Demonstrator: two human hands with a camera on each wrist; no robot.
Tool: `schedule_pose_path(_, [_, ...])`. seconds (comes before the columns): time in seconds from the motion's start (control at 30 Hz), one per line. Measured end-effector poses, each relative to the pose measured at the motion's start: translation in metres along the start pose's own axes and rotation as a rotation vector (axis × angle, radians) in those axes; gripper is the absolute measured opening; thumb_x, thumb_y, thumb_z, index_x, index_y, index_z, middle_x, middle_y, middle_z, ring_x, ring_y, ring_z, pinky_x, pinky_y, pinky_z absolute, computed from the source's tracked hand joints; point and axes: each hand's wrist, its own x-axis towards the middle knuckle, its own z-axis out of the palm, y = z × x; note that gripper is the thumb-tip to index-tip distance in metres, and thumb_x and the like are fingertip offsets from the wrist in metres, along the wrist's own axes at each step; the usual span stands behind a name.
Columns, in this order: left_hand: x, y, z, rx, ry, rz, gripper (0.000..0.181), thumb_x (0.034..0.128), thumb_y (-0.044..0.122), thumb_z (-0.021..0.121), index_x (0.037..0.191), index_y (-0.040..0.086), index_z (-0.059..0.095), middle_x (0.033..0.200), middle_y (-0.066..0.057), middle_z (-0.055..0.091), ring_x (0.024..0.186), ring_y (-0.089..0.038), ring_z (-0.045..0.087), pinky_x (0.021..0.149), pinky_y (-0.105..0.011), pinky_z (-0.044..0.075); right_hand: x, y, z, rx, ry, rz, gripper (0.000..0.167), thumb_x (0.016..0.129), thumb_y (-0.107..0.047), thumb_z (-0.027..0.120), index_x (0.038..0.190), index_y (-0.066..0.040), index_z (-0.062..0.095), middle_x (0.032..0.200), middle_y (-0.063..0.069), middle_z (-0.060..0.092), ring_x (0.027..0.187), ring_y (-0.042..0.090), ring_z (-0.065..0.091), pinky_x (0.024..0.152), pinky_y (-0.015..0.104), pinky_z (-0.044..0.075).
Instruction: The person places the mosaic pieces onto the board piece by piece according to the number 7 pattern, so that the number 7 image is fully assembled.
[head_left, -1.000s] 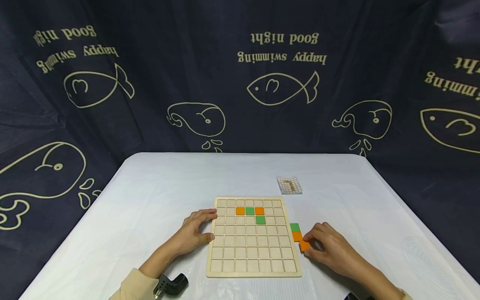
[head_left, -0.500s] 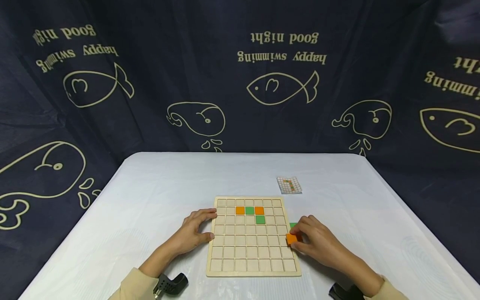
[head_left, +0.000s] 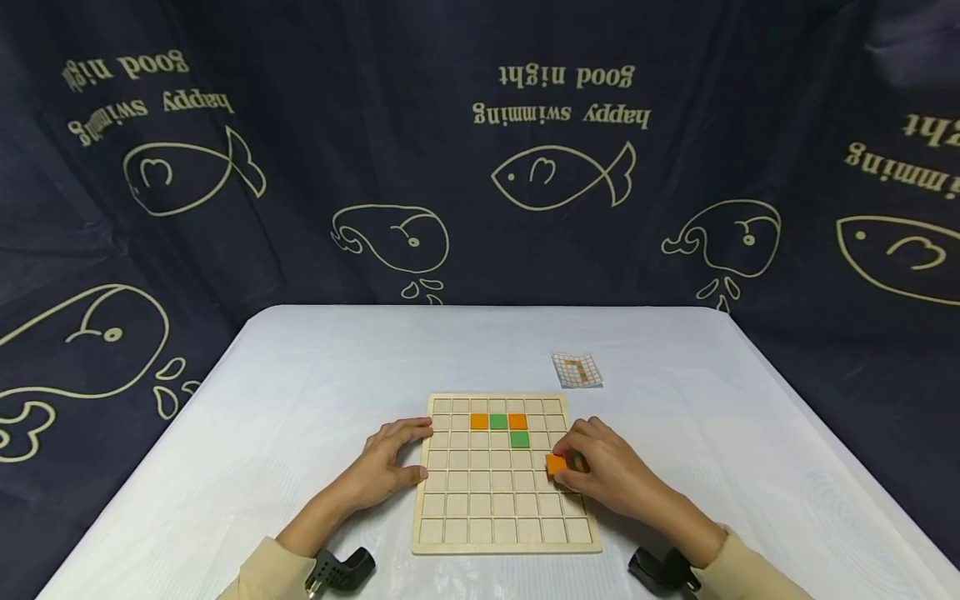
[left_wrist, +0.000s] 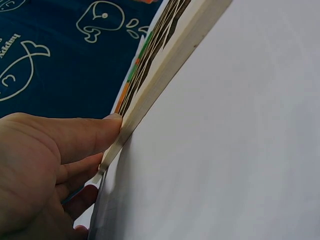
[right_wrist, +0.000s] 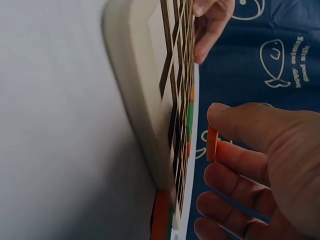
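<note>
Between thumb and fingertips, my right hand [head_left: 611, 468] pinches an orange square tile [head_left: 555, 465] above the right part of a wooden grid board [head_left: 480, 530]. The right wrist view shows the same orange tile [right_wrist: 212, 145] edge-on, raised off the board. My left hand [head_left: 384, 468] touches the board's left edge with its thumb and fingertips. Set in the grid's upper part are an orange tile [head_left: 479, 422], a green tile [head_left: 498, 422], another orange tile [head_left: 517, 422] and a green tile [head_left: 519, 439] below that one.
A small pattern card [head_left: 577, 372] lies behind the board on the white table [head_left: 360, 350]. Loose tiles [right_wrist: 161, 215] lie against the board's right side, mostly hidden by the right hand in the head view. A dark printed cloth [head_left: 480, 250] hangs behind.
My right hand has picked up the orange tile from beside the board and moved it left and slightly away, over the grid. My left hand stays at the left edge.
</note>
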Motion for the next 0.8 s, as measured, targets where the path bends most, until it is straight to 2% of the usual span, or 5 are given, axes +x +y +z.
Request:
schedule_pose_path(0.47, [0.000,-0.001,0.000,0.010,0.005,0.010,0.056,0.0785,0.011,0.072,0.131,0.007,0.054,0.147,-0.002,0.042,0.139,-0.027,0.029,0.109,-0.052,0.014,0.020,-0.012,0.012,-0.051,0.014,-0.023,0.024,0.074,-0.031,0.078,0.092,-0.018,0.068,0.088,-0.011,0.058,0.079,0.004,0.041,0.071,0.024,0.040])
schedule_pose_path(0.8, [-0.001,-0.001,-0.001,0.013,0.002,0.002,0.056,0.0787,0.011,0.072,0.131,0.007,0.053,0.147,-0.002,0.042,0.139,-0.027,0.029,0.109,-0.052,0.014,0.029,-0.019,0.015,-0.030,-0.001,-0.018,0.024,0.073,-0.029,0.080,0.090,-0.016,0.068,0.084,-0.007,0.056,0.076,0.006,0.038,0.067,0.023,0.036])
